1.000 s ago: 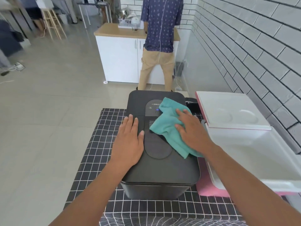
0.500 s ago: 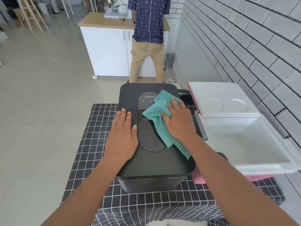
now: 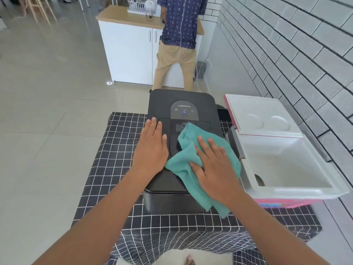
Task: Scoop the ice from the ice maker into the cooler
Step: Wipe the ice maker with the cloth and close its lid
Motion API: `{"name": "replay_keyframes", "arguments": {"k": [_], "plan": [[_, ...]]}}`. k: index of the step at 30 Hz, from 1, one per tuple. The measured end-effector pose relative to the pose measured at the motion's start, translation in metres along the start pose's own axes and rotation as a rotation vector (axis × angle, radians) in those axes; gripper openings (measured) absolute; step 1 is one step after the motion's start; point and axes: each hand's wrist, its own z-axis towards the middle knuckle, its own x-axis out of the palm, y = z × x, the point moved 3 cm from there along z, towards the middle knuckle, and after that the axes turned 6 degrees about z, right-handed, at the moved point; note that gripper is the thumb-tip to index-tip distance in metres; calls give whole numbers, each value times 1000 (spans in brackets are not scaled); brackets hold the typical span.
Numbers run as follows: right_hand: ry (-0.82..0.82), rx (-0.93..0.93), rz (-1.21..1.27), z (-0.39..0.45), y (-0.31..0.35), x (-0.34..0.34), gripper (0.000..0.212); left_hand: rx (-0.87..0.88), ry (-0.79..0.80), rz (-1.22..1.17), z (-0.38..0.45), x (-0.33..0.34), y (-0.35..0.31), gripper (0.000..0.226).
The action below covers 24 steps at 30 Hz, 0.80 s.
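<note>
A black ice maker (image 3: 179, 98) with its lid closed stands on a table under a black checked cloth (image 3: 114, 150). My left hand (image 3: 151, 148) lies flat on the lid's left side, fingers straight. My right hand (image 3: 214, 165) presses a teal cloth (image 3: 188, 138) flat onto the lid's right side with straight fingers. To the right stands a white and pink cooler (image 3: 286, 190), open, its lid (image 3: 261, 115) folded back toward the wall. No ice or scoop shows.
A grey brick wall (image 3: 305, 54) runs along the right, close to the cooler. A person (image 3: 179, 41) stands with their back to me at a white cabinet (image 3: 131, 52) beyond the table. Tiled floor (image 3: 47, 111) spreads to the left.
My right hand has slid the teal cloth back toward me across the lid, uncovering the control panel. My left hand stays flat on the lid. The camera tilted down.
</note>
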Motion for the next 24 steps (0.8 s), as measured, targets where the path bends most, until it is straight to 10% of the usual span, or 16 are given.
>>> {"name": "replay_keyframes", "arguments": {"k": [8,12,16,24], "plan": [[204,-283,468,23,19,-22,58,-76,-21,-338,-27,-23,6,44],[-287,-42,746,14,-10,-41,39,71,-211,-23,-45,-34,-42,63],[-304,210,677,13,-47,-30,36,126,111,174,-54,8,-84,90],[-44,-169,240,44,-51,-12,55,215,217,242,-12,0,-14,123]]}}
